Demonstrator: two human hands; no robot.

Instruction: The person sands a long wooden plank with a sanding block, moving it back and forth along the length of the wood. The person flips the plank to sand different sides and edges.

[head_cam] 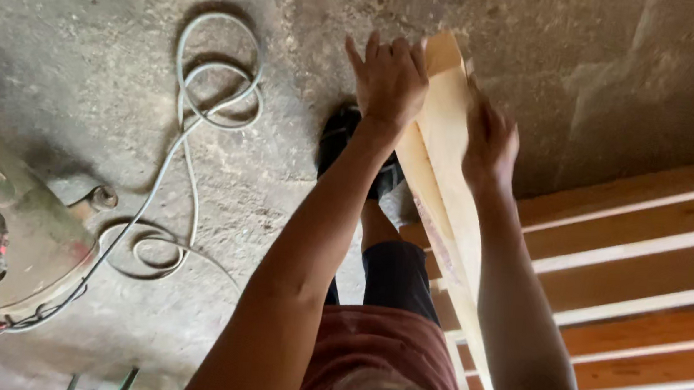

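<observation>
Head view: we are looking down at both hands gripping a pale wooden board (449, 170) stood on edge, its far end angling toward the dusty floor (83, 55). We are judging the two-sided hold is steadying it. Left hand (391, 77) is draping over the top end, fingers (374, 48) curled on the edge. Right hand (492, 145) is clasping the opposite face. Stacked planks (650, 272) are lying just beside; a hose (204, 107) is coiling well apart.
</observation>
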